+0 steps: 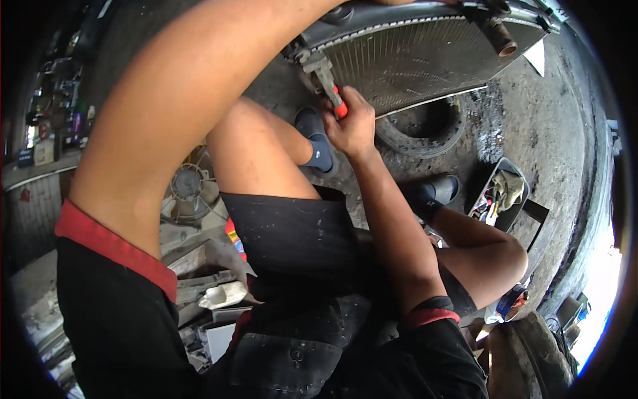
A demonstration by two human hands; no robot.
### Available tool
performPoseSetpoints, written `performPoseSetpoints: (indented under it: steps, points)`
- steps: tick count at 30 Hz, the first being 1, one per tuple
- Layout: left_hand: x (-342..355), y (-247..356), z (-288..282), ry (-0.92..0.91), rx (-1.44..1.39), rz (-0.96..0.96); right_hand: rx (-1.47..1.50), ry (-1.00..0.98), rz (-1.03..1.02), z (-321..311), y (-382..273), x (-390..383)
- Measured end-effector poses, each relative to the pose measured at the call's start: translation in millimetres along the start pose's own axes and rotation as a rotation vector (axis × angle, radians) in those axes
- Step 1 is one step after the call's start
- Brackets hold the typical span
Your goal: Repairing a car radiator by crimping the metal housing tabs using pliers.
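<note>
My right hand [351,123] is closed round the red-handled pliers [340,103]. Their metal head is up against the left end of a car radiator [405,63], by the rim where the finned core meets the black tank [362,16]. My left arm reaches across to the top of the picture. Only a sliver of my left hand [405,2] shows there, over the radiator's tank, and its fingers are cut off by the picture's edge. A pipe stub [500,38] sticks out of the tank on the right.
Under the radiator a tyre [425,130] lies on the stained floor [531,126]. A tray [515,176] with a rag and small items stands to the right of my foot. At left are a fan [187,183], a white container [222,296] and piled parts.
</note>
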State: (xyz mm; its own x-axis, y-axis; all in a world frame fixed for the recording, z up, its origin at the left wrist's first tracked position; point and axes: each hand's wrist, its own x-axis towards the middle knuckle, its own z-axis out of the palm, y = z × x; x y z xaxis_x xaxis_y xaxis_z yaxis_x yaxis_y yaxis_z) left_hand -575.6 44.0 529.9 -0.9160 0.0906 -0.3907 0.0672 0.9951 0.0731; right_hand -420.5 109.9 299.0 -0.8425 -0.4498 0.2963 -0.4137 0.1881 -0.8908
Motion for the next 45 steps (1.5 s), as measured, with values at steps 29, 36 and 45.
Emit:
performPoseSetpoints:
  steps: [29,36,45]
  points:
    - [37,-59,36,0.339,-0.247,0.218,-0.194,0.045,0.182,13,-32,-15]
    - [41,-73,41,0.368,-0.117,0.301,-0.078,-0.001,0.073,7,-25,-19]
    - [32,-47,46,0.286,0.026,0.396,-0.017,0.013,0.044,-10,-4,-23]
